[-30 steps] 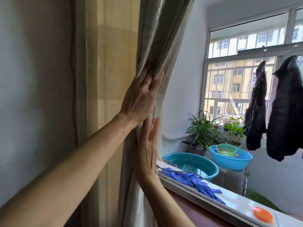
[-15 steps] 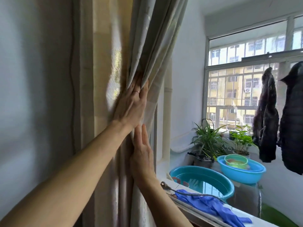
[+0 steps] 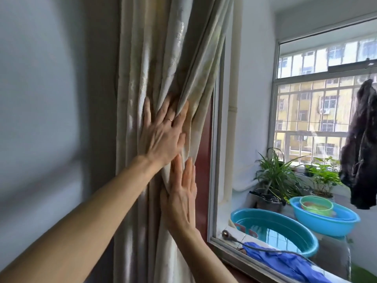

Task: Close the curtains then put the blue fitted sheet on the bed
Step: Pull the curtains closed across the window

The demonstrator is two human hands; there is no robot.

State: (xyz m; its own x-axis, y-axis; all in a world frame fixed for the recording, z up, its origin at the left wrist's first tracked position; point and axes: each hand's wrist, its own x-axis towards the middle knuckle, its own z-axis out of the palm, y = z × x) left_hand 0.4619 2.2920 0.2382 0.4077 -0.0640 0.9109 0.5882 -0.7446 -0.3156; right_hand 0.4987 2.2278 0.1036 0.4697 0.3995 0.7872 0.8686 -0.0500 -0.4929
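Wall point(image 3: 40, 119) in plain grey-white is filling the space left of the curtain point(image 3: 163, 58). Bunched into vertical folds, the beige curtain is hanging beside the window frame point(image 3: 214, 180), gathered rather than drawn across the glass. Against the curtain, the left hand point(image 3: 161, 135) is pressing flat, its fingers point(image 3: 147, 111) spread wide and some fingertips slipping into a fold; a ring is showing on one finger. Just below it on the curtain, the right hand point(image 3: 181, 199) is lying with fingers straight and close together, palm to the fabric, gripping nothing that can be seen. Right of the curtain, beyond the glass, two blue basins point(image 3: 306, 237), potted plants point(image 3: 273, 176) and a dark hanging jacket point(image 3: 361, 144) are sitting on a balcony. A blue cloth point(image 3: 285, 262) is lying on the sill below.
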